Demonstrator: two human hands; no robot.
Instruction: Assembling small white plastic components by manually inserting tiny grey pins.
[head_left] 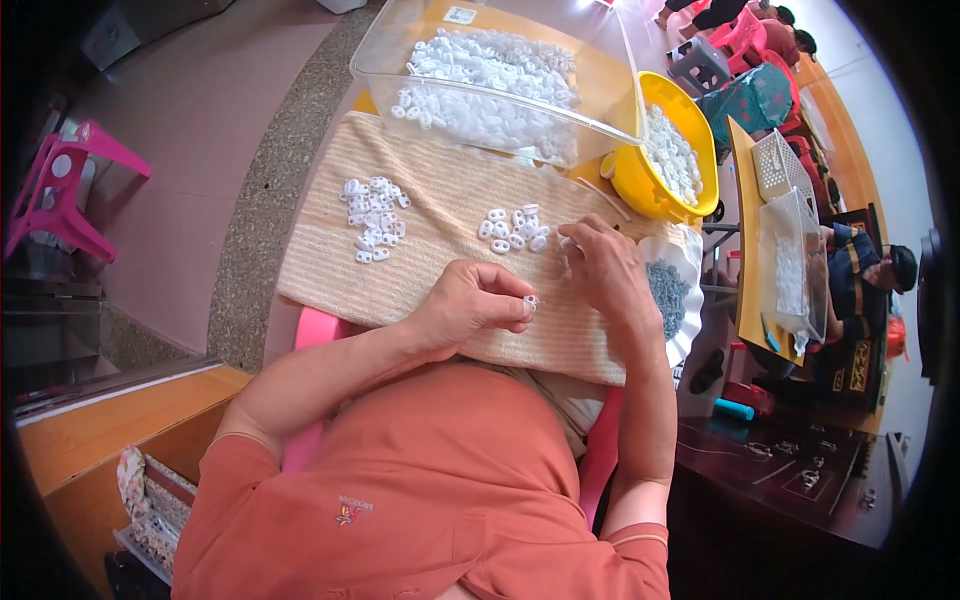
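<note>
My left hand (pixel 468 305) rests on a striped beige cloth (pixel 440 215) and pinches a small white plastic piece (pixel 531 301) between its fingertips. My right hand (pixel 605 265) lies just right of it, fingers curled near the cloth's right edge; what it holds I cannot tell. Two heaps of small white plastic parts lie on the cloth: one at the left (pixel 373 218), one in the middle (pixel 513 230) just above my hands. A white dish of small dark grey bits (pixel 668 293) sits right beside my right hand.
A clear plastic tub (pixel 400 40) full of white parts stands behind the cloth, with a yellow bowl (pixel 640 185) of more white parts to its right. Another person (pixel 870 270) sits at the far right by a table with white baskets (pixel 785 170). A pink stool (pixel 60 190) stands left.
</note>
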